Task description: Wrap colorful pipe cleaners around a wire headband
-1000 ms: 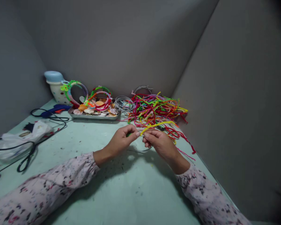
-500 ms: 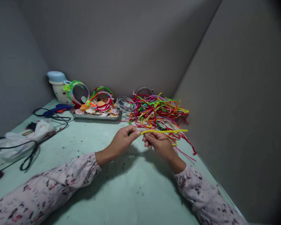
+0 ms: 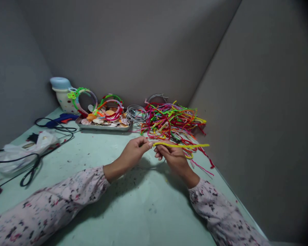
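Observation:
A fuzzy yellow pipe cleaner (image 3: 192, 146) runs level from the fingertips out past my right hand, its free end pointing right. My right hand (image 3: 175, 159) pinches it near its left end, thumb on top. My left hand (image 3: 135, 152) is closed in a pinch right beside that end; what lies between its fingertips is hidden. Under both hands a thin grey line, perhaps a wire, shows faintly. Just beyond my right hand lies a tangled heap of many-coloured pipe cleaners (image 3: 169, 119).
A metal tray (image 3: 105, 127) of seashells holds decorated headbands (image 3: 113, 101). Coiled grey wire (image 3: 137, 114) lies beside it. To the left are a cup with a blue lid (image 3: 60, 83), a blue tool (image 3: 59, 121), black cables (image 3: 37, 167) and a plastic bag (image 3: 17, 155). Walls stand behind and right.
The yellow pipe cleaner's free end has swung slightly down and reaches a little farther right. Both hands stay close together, shifted barely leftward in the view.

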### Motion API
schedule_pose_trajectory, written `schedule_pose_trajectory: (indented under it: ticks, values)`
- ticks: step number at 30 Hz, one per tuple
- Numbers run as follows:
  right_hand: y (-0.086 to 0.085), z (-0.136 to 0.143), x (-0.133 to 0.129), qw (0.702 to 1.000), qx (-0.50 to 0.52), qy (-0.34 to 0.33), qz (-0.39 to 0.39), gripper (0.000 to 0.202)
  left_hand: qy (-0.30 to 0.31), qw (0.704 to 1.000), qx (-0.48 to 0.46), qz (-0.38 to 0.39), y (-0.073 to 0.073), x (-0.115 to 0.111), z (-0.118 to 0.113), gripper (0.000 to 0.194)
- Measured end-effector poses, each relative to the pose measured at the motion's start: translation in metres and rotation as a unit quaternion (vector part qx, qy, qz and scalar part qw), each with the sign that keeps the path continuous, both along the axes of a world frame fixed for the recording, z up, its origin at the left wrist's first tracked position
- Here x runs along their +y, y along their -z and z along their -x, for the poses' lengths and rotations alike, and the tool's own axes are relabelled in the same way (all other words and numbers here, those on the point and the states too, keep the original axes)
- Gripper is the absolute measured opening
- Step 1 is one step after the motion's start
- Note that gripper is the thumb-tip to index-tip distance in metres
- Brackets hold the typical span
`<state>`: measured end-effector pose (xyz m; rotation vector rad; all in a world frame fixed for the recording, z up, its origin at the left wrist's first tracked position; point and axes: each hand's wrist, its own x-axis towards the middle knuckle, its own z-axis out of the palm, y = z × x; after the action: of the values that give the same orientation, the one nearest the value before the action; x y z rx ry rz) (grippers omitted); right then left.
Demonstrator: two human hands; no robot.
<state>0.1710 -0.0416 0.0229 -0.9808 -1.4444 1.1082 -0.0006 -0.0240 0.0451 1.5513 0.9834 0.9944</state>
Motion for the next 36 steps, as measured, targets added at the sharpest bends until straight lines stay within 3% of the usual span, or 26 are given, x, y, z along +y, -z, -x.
schedule_pose_trajectory:
  ticks: [9,19,28,36]
  values:
    - [-0.003,0.0,0.001,1.0,-0.003,-0.007,0.002,0.027,0.005,0.999,-0.013,0.031,0.002,0.004,0.0,0.027]
    - [-0.002,-0.005,0.003,0.995,-0.086,0.004,-0.049,0.02,0.001,0.999,-0.011,0.039,0.003,0.002,0.0,0.028]
    - [0.002,-0.009,0.001,0.943,-0.228,0.04,-0.237,0.023,-0.008,0.997,-0.02,0.076,0.006,0.0,-0.001,0.031]
    - [0.002,-0.012,0.003,0.927,-0.265,0.013,-0.264,0.027,0.01,0.992,-0.046,0.118,0.008,-0.001,-0.002,0.034]
